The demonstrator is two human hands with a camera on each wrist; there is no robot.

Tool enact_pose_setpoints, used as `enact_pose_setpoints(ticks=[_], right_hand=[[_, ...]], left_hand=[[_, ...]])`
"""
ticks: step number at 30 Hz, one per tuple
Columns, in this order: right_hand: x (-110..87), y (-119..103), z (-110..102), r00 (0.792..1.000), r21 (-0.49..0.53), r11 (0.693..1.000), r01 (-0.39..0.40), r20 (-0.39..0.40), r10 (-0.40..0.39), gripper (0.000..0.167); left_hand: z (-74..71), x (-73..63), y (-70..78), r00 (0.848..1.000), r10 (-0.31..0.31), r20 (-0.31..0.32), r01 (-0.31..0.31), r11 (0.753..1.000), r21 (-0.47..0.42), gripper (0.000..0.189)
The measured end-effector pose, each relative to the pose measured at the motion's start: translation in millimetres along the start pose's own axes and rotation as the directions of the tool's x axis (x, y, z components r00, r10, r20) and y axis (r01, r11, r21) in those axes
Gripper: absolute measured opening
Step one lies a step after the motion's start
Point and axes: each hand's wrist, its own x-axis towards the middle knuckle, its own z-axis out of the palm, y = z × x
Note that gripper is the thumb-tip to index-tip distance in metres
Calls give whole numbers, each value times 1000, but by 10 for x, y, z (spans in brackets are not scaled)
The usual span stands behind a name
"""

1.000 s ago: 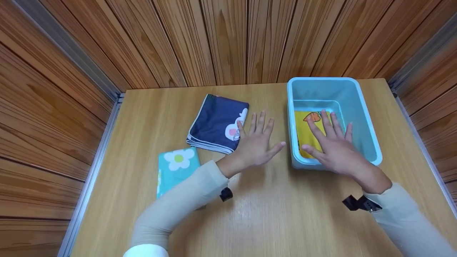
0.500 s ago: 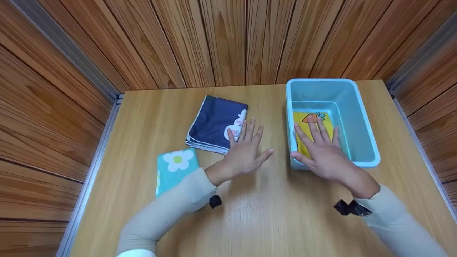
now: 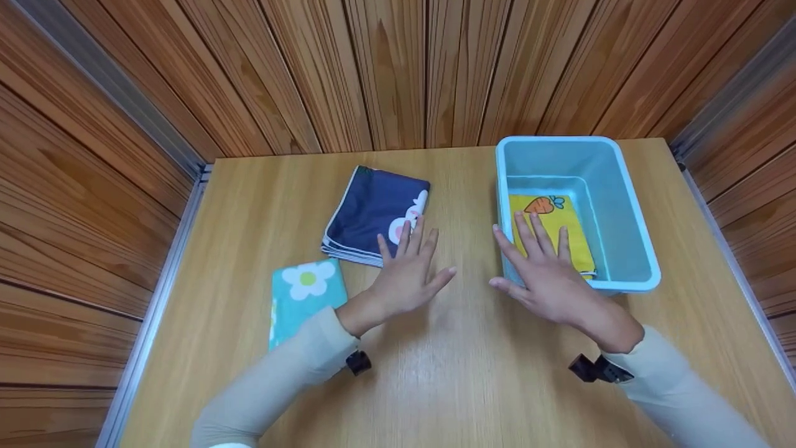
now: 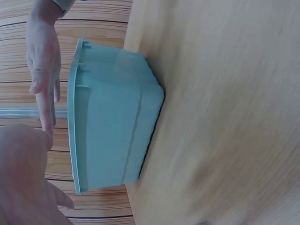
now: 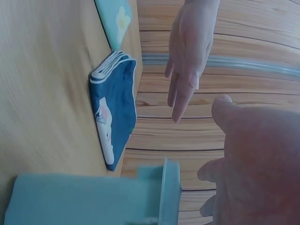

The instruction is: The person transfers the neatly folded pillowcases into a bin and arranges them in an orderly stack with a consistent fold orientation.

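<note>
My left hand (image 3: pixel 401 283) hovers over the table with fingers spread, its fingertips overlapping the near corner of a folded navy cloth (image 3: pixel 373 208) with a white rabbit print in the head view. Palm down and fingers fanned out, my right hand (image 3: pixel 547 283) is above the near left rim of a light blue plastic bin (image 3: pixel 640 230). Inside that bin lies a folded yellow cloth (image 3: pixel 569 233) with a carrot print, partly covered by the fingers in view. Neither hand holds anything. A folded turquoise cloth (image 3: pixel 305 311) with a white flower lies beside my left forearm, which hides part of it.
The wooden table (image 3: pixel 460 386) backs onto a wood-plank wall (image 3: pixel 398 74), with more plank walls at left and right. A metal rail (image 3: pixel 158 298) runs along the table's left edge. In the left wrist view the bin (image 4: pixel 110 117) stands upright on the tabletop.
Both hands have drawn back toward the near side and slightly left, fingers still spread. More of the yellow cloth in the bin now shows. The cloths and bin stay in place.
</note>
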Motion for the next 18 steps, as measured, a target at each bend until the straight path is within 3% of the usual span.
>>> enact_pose_setpoints(ticks=[10,18], right_hand=[[42,-158,77,999,-21,999,37,15,-37,84],[62,-234,183,998,-27,998,61,24,-60,85]], left_hand=[[-52,-157,-123,999,-34,-9,34,999,-12,83],[-57,-274,-124,999,-45,1,45,999,1,84]])
